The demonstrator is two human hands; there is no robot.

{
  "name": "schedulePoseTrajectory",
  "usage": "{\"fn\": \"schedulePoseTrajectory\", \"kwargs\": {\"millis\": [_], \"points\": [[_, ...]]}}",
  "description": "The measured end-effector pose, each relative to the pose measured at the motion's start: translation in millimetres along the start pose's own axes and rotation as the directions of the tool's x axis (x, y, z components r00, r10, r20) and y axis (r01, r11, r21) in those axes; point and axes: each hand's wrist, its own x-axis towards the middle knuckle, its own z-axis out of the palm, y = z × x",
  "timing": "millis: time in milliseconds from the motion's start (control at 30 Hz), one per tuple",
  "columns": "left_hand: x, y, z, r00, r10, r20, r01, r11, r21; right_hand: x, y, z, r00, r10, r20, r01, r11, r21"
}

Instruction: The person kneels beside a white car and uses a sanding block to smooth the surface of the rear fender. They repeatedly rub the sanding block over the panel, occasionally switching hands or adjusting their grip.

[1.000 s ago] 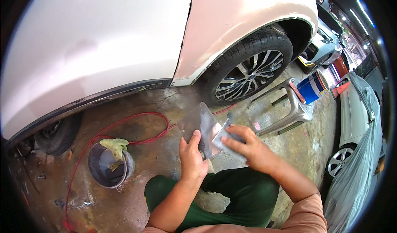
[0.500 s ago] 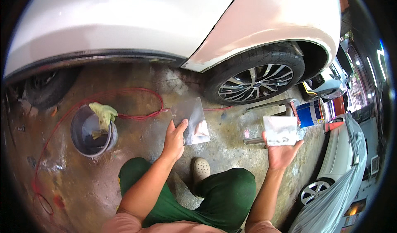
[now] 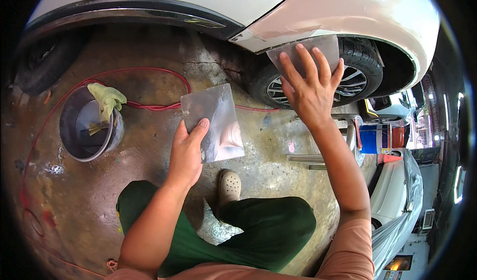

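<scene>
My left hand (image 3: 186, 153) grips a flat, shiny, grey rectangular sheet (image 3: 218, 123) by its left edge, thumb on top. Light and a pinkish shape reflect in it. Farther out, my right hand (image 3: 313, 94) spreads its fingers over the back of a second grey sheet (image 3: 328, 42), keeping hold of it. That sheet's far edge lies at the lower rim of the white car's fender (image 3: 367, 12), beside the wheel arch. Smeared, pinkish patches cover the fender. Whether the edge touches the paint, I cannot tell. The sheet's underside is hidden.
Behind my right hand is the car's wheel (image 3: 360, 76). A grey bucket (image 3: 67, 131) with a yellow-green cloth (image 3: 105, 100) over its rim stands at left, near a red hose (image 3: 149, 69). At right are a low metal stand (image 3: 308, 158), a blue drum (image 3: 370, 138) and a covered car (image 3: 390, 190).
My right hand has swung up and left to the fender, turning its sheet over from palm-up. The left hand with its sheet has shifted slightly left and up. The view has shifted.
</scene>
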Motion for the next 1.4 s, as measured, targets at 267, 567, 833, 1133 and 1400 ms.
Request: {"fn": "schedulePoseTrajectory", "kwargs": {"millis": [267,567,833,1133,1400], "points": [[0,4,-2,1.000,0.010,0.016,-0.011,1.000,0.016,16,-1,21,0.999,-0.034,-0.041,0.032,0.999,-0.032],[8,2,0,1.000,-0.004,0.012,0.004,1.000,0.008,20,4,34,0.999,-0.031,-0.042,0.026,0.993,-0.119],[11,-1,-3,1.000,-0.007,0.006,0.007,1.000,0.024,12,-14,16,0.997,0.066,-0.030,-0.068,0.996,-0.057],[12,-1,-6,1.000,0.004,0.020,-0.005,0.999,0.038,12,4,17,0.996,0.090,0.006,-0.089,0.993,-0.075],[12,2,-7,1.000,-0.001,0.026,0.001,1.000,0.015,26,14,-4,0.995,0.097,0.005,-0.097,0.992,-0.076]]}}
